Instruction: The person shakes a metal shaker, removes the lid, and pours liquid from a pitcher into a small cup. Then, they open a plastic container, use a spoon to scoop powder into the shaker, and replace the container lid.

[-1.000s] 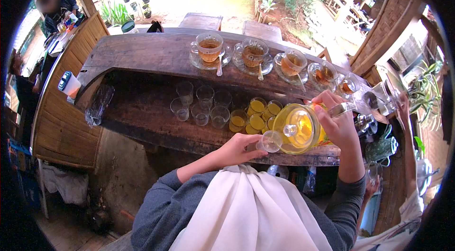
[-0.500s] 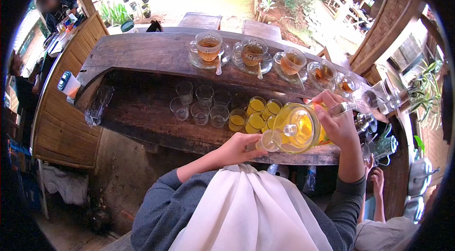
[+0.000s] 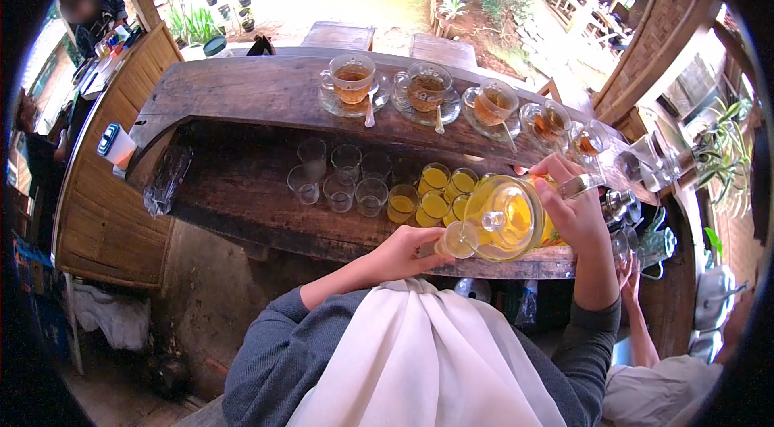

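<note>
My left hand (image 3: 403, 254) is closed around a small drinking glass (image 3: 458, 240), held beneath the spout side of a glass pitcher. That pitcher (image 3: 504, 217), lidded and full of yellow liquid, is tilted toward the glass. My right hand (image 3: 571, 209) grips it by the handle. A little yellow shows in the held glass. Just beyond, several small glasses of yellow drink (image 3: 434, 205) stand close together on the lower wooden surface. To their left are several glasses without yellow drink (image 3: 339, 191).
Cups of tea on saucers (image 3: 351, 80), some with spoons, line the raised wooden counter (image 3: 242, 76). Clear plastic wrapping (image 3: 168, 177) lies at the left end. At right are a glass jar (image 3: 645, 165), metal pots (image 3: 713, 302) and another person's hand (image 3: 630, 278).
Yellow liquid now shows in the glass in my left hand. My hands and the pitcher have barely moved. The other person's hand at right has shifted toward the glassware.
</note>
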`<state>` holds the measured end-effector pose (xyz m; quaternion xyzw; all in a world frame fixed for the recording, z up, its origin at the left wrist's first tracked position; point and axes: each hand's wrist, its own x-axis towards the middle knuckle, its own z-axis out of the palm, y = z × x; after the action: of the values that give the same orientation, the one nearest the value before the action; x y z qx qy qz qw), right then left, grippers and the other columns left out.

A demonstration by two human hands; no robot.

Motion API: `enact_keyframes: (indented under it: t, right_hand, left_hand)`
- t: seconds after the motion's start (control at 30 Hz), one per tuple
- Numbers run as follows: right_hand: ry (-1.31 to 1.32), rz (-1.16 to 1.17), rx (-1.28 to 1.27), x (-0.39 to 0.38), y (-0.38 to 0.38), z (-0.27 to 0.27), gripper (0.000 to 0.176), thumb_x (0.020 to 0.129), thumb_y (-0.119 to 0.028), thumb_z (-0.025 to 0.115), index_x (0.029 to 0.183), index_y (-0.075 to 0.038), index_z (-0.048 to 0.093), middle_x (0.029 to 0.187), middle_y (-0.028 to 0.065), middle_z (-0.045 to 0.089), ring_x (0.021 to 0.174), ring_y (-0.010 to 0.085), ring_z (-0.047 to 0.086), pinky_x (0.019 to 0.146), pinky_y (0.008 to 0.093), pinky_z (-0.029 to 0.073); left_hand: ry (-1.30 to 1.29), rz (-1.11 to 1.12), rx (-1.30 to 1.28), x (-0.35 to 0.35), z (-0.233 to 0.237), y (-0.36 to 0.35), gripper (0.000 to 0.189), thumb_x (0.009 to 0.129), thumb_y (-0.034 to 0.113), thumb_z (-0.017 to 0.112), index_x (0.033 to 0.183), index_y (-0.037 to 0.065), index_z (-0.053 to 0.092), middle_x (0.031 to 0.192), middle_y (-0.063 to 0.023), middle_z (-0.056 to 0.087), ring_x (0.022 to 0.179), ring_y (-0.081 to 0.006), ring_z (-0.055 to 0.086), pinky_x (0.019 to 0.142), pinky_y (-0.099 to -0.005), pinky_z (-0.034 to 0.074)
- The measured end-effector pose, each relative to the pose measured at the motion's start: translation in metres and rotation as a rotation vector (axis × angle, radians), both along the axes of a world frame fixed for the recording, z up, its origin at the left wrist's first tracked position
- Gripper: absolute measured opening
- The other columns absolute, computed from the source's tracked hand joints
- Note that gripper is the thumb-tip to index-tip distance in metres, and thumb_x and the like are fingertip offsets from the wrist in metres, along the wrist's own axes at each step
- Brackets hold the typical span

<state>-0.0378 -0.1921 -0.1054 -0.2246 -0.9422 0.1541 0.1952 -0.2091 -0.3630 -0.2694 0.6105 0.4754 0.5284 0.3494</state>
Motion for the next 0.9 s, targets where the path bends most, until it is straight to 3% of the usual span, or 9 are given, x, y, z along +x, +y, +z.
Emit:
enact_keyframes:
  t: [0.33, 0.6, 0.9]
  right_hand:
    - [0.136, 0.001, -0.217, 0.014, 0.01, -0.024, 0.026, 0.086, -0.025, 0.051, 0.09, -0.001, 0.057, 0.085, 0.0155, 0.059, 0.084, 0.0265, 0.058, 0.077, 0.0352, 0.044]
    - [0.367, -0.031, -0.718, 0.03, 0.013, -0.055, 0.03, 0.093, -0.026, 0.044, 0.089, 0.001, 0.055, 0.088, 0.0062, 0.058, 0.085, 0.0122, 0.051, 0.077, 0.0263, 0.042]
    - [0.529, -0.128, -0.841, 0.052, 0.02, -0.09, 0.03, 0.094, -0.028, 0.041, 0.089, -0.002, 0.054, 0.078, 0.0, 0.051, 0.074, 0.0076, 0.046, 0.067, 0.0214, 0.038]
  left_hand:
    - [-0.011, -0.008, 0.005, 0.002, -0.002, 0.001, 0.036, 0.084, 0.012, 0.069, 0.116, 0.0, 0.059, 0.096, -0.0132, 0.069, 0.084, -0.0203, 0.067, 0.075, -0.0307, 0.051]
    - [-0.01, -0.025, 0.002, 0.006, -0.002, 0.007, 0.037, 0.082, 0.009, 0.07, 0.116, -0.001, 0.059, 0.096, -0.0133, 0.068, 0.085, -0.0203, 0.066, 0.076, -0.0303, 0.051]
    - [0.016, -0.042, 0.032, 0.015, -0.007, 0.024, 0.038, 0.082, 0.01, 0.07, 0.117, 0.001, 0.059, 0.093, -0.0134, 0.069, 0.079, -0.0179, 0.066, 0.07, -0.0291, 0.051]
